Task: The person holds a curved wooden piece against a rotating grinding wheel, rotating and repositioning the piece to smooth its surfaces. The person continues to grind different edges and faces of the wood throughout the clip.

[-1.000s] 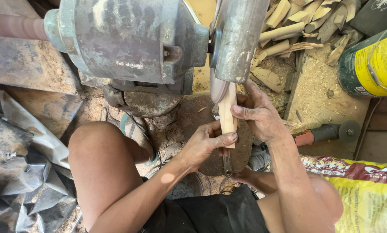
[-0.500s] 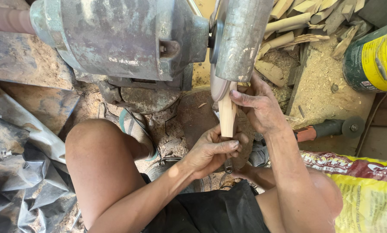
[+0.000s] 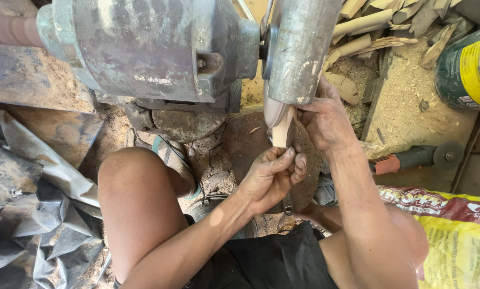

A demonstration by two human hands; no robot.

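One pale, short wooden stick (image 3: 282, 130), one grey-green metal motor housing (image 3: 149, 51), one grey metal wheel guard (image 3: 301, 48), one pinkish grinding disc (image 3: 274, 109) peeking out beneath the guard. Two bare hands, two bare knees. Left hand (image 3: 272, 176) curled nearly closed, fingertips pinching the stick's lower end. Right hand (image 3: 325, 120) wrapped round the stick's upper part just beside the guard's lower edge, fingers folded; grip mostly hidden behind the guard. Stick upright, between both hands, top end touching the disc, hidden partly by the guard. Smooth, light, tan-coloured wood, narrow and rounded. Around: a heap of rough pale wood offcuts (image 3: 374, 27) top right, sawdust-covered ground (image 3: 406, 107), one green-and-yellow metal can (image 3: 467, 67), one orange-and-black angle grinder (image 3: 411, 158) lying right, one yellow-and-red printed plastic sack (image 3: 454, 235), crumpled grey plastic sheeting (image 3: 31, 214) left.
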